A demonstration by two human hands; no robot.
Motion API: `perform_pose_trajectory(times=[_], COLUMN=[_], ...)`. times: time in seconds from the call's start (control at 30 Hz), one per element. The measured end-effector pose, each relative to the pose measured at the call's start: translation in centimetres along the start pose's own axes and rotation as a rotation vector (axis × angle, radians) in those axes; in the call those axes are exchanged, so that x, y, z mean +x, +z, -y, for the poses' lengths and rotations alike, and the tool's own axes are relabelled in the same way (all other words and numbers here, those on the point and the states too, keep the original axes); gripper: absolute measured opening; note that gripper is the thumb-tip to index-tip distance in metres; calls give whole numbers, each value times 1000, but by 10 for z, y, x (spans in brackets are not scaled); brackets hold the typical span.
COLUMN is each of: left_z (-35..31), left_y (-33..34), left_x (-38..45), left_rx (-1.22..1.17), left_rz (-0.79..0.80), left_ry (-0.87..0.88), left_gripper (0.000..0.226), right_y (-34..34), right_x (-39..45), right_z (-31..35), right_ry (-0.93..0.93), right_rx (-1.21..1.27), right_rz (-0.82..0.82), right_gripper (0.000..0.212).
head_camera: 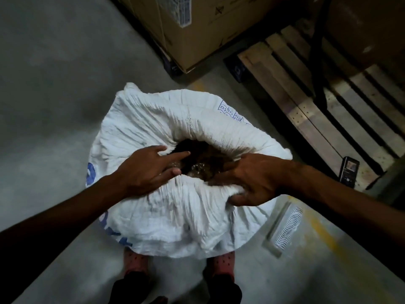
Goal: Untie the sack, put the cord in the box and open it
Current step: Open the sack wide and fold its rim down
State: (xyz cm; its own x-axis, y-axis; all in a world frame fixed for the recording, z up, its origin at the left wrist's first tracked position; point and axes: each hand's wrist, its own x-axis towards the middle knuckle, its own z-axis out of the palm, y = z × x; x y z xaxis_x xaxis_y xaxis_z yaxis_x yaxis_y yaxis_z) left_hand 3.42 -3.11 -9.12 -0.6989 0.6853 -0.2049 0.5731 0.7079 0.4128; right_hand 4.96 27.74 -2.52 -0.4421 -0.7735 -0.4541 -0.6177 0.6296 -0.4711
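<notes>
A big white woven sack (171, 207) with blue print stands on the floor in front of my feet. Its mouth gapes in the middle, showing dark brown contents (203, 159) under a clear plastic liner. My left hand (151, 170) lies on the left rim of the mouth, fingers spread, pressing the fabric outward. My right hand (252, 181) grips a fold of the right rim between thumb and fingers. No cord shows anywhere.
Large cardboard boxes (197, 29) stand behind the sack. A wooden pallet (306, 102) lies to the right, with a small dark phone (349, 170) on it. A white plastic strip (285, 227) lies on the concrete floor by the sack. My pink shoes (221, 266) show below.
</notes>
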Motion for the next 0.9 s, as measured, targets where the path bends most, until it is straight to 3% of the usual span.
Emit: perform_pose_trajectory(times=[0.13,0.3,0.53,0.63,0.77,0.9], left_z=[9,24,24,18,25,31], left_y=[-29,-50,-70,-73,-77,-78], left_x=[-25,-35,-19,-11,-3,7], left_rx=[-77,-14,-55,-56,9,99], left_rz=[-62,-31,41,63,56,37], left_ry=[-9,-16,-211,-245,-321,-348], left_gripper=[71,74,91,93,97,90], right_y=[-7,-17,-24,-15,4,18], right_x=[-15,-21,2,16,33,31], right_z=[2,18,38,46,54,56], right_ry=[114,271,460,348,125,98], right_rx=[28,127,364,244,101,184], right_rz=[138,473,572,498,491,419], right_gripper=[85,82,103,84,38,23])
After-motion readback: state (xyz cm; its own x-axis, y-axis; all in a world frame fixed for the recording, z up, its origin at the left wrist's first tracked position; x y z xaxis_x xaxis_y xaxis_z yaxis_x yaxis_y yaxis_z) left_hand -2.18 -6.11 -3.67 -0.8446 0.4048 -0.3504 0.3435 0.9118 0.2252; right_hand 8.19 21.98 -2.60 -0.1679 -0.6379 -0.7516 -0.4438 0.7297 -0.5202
